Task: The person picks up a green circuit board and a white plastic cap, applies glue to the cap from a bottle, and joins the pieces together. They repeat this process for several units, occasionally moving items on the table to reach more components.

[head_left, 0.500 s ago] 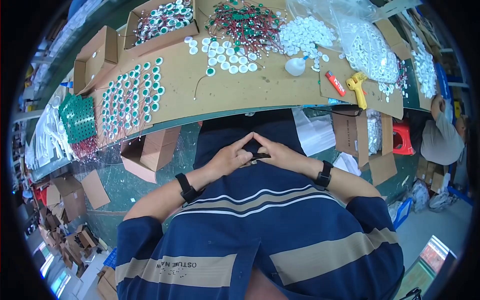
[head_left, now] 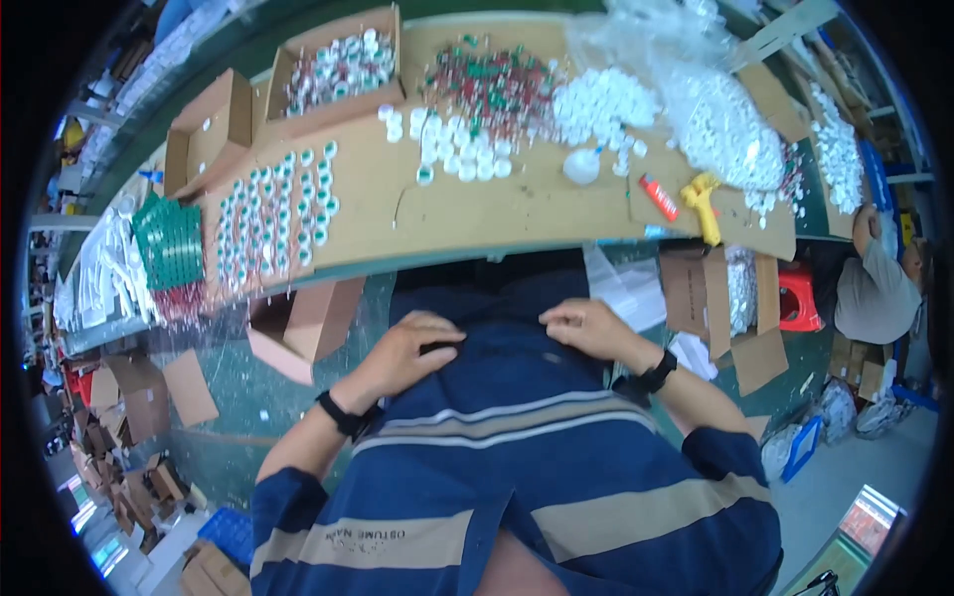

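My left hand (head_left: 412, 348) is in front of my dark blue shirt, near my lap, its thumb apart from its bent fingers and nothing visible between them. Opposite it, my right hand (head_left: 591, 328) has curled fingers; what they may hold is hidden. A gap of dark cloth separates the two hands, and neither touches the worktable (head_left: 363, 223). On the table ahead lie rows of green-centred white discs (head_left: 273, 209) with thin red wires. White discs (head_left: 462, 149) lie near the middle, below a heap of red wires and green parts (head_left: 492, 89).
A yellow glue gun (head_left: 702, 207), a red tube (head_left: 658, 197) and a white squeeze bottle (head_left: 582, 166) lie toward the right. Behind are white caps (head_left: 606, 99) and a plastic bag (head_left: 720, 124). An open carton (head_left: 308, 323) stands below the table edge. Another person (head_left: 874, 283) sits far right.
My hands were joined at the fingertips and have moved apart, the left one leftward and the right one rightward. The whole view has shifted slightly, and things on the table appear lower.
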A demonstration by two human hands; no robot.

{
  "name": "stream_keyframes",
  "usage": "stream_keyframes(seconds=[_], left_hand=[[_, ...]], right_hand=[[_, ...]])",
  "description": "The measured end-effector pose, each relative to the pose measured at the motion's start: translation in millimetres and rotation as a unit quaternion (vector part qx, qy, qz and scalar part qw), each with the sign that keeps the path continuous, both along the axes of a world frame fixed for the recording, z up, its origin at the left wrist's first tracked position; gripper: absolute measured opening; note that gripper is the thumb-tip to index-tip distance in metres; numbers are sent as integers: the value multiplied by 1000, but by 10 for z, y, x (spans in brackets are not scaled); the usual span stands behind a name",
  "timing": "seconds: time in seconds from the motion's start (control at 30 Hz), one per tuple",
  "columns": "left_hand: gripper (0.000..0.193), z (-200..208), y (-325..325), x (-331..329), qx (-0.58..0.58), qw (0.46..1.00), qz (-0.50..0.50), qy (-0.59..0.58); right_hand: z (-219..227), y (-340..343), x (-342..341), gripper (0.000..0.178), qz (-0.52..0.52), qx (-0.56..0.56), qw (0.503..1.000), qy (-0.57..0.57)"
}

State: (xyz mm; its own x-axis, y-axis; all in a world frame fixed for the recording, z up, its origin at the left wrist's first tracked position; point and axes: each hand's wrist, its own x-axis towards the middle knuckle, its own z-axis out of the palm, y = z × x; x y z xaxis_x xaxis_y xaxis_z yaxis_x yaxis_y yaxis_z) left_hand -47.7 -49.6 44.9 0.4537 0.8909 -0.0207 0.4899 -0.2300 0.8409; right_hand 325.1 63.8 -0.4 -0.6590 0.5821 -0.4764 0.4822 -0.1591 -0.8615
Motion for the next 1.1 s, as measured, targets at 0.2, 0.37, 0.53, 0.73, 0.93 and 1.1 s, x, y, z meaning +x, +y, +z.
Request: stream_keyframes(seconds=[0.2,0.37,0.53,0.73,0.93,1.1], left_hand=[[23,289,-533,-483,-215,941,259,-37],[21,182,-162,-540,-123,899,406,-111],[21,-70,311,-219,-45,919,384,-78],[19,-305,638,110,-5,916,401,-20],[20,-301,915,412,98,933,341,59],[25,-290,936,601,170,928,311,114]], right_hand=[[48,-155,-198,22,-44,71,995,62],[302,108,-511,15,-160,188,965,90],[33,307,-350,13,-308,242,919,50],[15,224,-106,15,-253,335,908,6],[14,170,57,12,-274,365,888,-49],[125,28,131,10,-280,347,893,-65]])
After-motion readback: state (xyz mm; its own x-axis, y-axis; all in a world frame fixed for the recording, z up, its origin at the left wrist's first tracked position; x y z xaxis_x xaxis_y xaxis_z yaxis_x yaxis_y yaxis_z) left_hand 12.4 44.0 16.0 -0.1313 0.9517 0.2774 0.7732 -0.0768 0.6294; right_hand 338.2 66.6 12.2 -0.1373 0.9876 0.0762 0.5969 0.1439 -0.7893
